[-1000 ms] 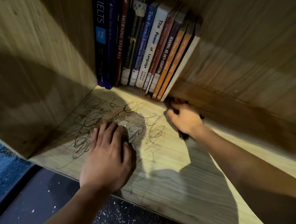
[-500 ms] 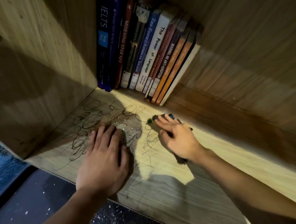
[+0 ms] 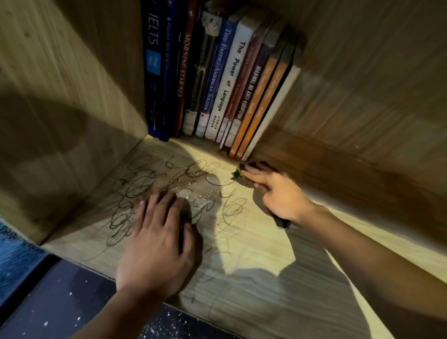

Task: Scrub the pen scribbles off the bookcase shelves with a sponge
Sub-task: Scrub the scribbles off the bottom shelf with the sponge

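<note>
The left hand (image 3: 156,247) is lying flat, fingers straight and together, on the wooden shelf (image 3: 255,289), covering part of the looping pen scribbles (image 3: 142,185) that are spreading across the board's left half beside a pale powdery smear (image 3: 192,197). The right hand (image 3: 279,194) is pressing a dark sponge (image 3: 245,178) with a green corner down onto the shelf, fingers lying over its top, just right of the scribbles and just in front of the row of books (image 3: 222,82) standing at the back, with spines reading IELTS and The Power of Language.
</note>
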Tool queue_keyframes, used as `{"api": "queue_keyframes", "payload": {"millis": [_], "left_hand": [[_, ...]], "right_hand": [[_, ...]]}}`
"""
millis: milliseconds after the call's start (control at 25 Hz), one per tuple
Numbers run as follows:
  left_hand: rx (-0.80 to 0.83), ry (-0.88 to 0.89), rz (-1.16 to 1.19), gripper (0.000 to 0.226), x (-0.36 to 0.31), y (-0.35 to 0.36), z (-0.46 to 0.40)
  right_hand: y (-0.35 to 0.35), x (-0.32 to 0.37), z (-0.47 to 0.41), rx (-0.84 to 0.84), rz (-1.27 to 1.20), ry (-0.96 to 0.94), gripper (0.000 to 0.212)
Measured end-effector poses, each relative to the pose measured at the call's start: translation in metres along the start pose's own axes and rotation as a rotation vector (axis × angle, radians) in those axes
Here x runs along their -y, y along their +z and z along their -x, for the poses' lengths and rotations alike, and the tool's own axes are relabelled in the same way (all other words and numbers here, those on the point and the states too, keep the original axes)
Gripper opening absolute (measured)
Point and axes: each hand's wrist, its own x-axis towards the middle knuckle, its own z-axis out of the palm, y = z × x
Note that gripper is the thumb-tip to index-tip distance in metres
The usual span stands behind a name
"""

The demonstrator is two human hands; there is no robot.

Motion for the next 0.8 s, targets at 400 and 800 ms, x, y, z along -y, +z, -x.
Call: {"api": "queue_keyframes", "payload": {"millis": [400, 800], "left_hand": [[0.011, -0.001, -0.006, 0.072, 0.002, -0.001, -0.002], [-0.005, 0.022, 0.001, 0.067, 0.003, 0.001, -0.003]], "right_hand": [[0.035, -0.003, 0.041, -0.101, -0.126, -0.231, 0.036], [0.050, 0.016, 0.055, -0.272, 0.132, 0.141, 0.061]]}}
